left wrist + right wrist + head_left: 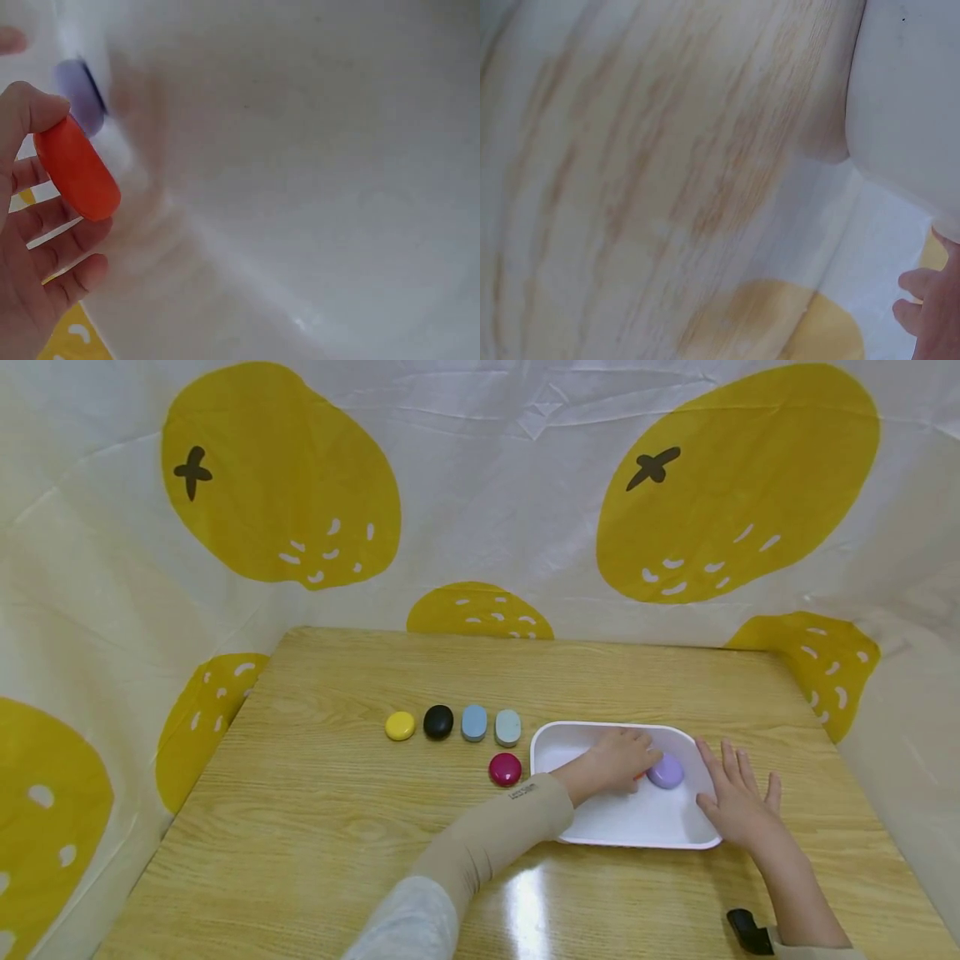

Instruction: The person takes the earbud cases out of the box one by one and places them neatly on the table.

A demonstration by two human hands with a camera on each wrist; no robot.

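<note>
My left hand (617, 762) reaches into a white tray (630, 835) with rounded corners. Between its thumb and fingers it pinches a smooth orange-red oval piece (79, 169), seen clearly in the left wrist view and mostly covered by the fingers in the head view. Close beside that piece, inside the tray, lies a lilac oval piece (666, 771). My right hand (742, 802) is at the tray's right end, fingers spread, with fingertips and thumb right at the rim. In the right wrist view only part of that hand (939, 311) shows, beside the tray's outer wall (907, 97).
Left of the tray, a yellow piece (400, 726), a black piece (438, 722), a blue piece (474, 722) and a pale grey-blue piece (507, 727) form a row on the wooden table (315, 827). A crimson piece (506, 769) sits nearer the tray. Patterned cloth (495, 518) hangs behind.
</note>
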